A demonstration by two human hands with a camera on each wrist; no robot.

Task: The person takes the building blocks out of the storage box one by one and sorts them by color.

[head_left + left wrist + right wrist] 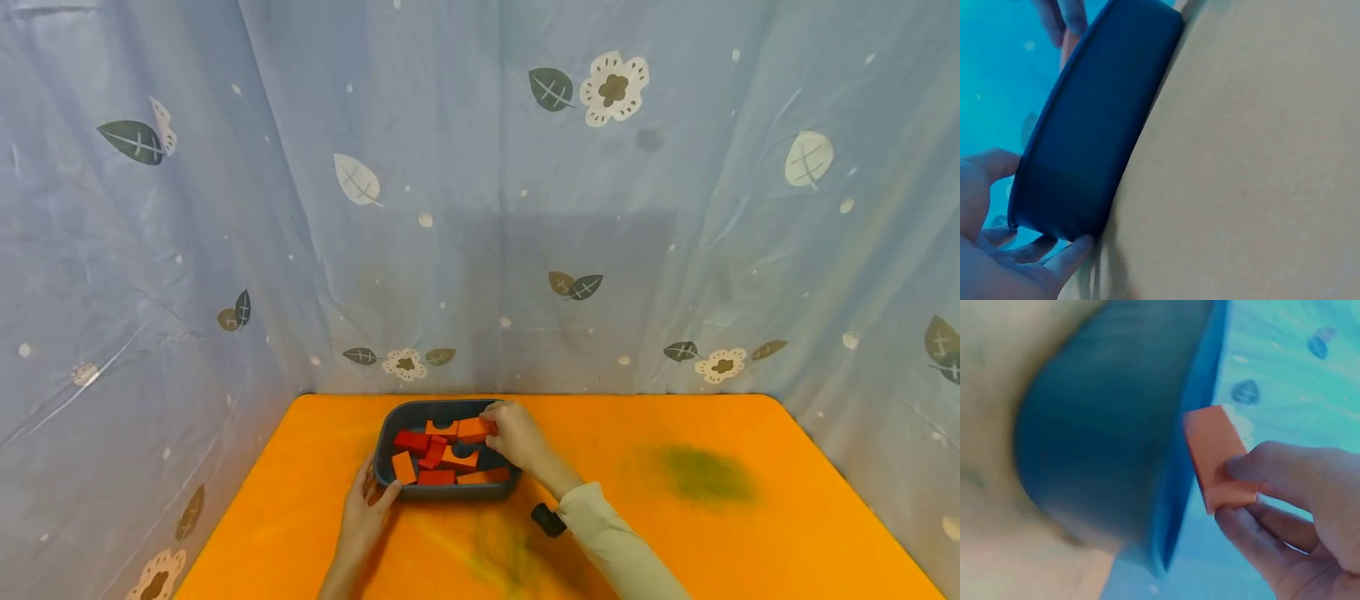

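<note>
Between the right hand's (517, 435) pinching grip, one orange wooden block (1217, 456) hovers over the dark plastic tray (390, 433), left hand (365, 517) bracing its corner, roughly ten red and orange blocks (442, 460) still inside.

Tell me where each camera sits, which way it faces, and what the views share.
Head: worn high, looking forward and down at the orange table; left hand and right hand show.
Left wrist: low beside the dark tray, facing its outer wall; left-hand fingers touch its corner.
Right wrist: beside the tray, facing the orange block pinched in the right hand.
All three share the tray.
</note>
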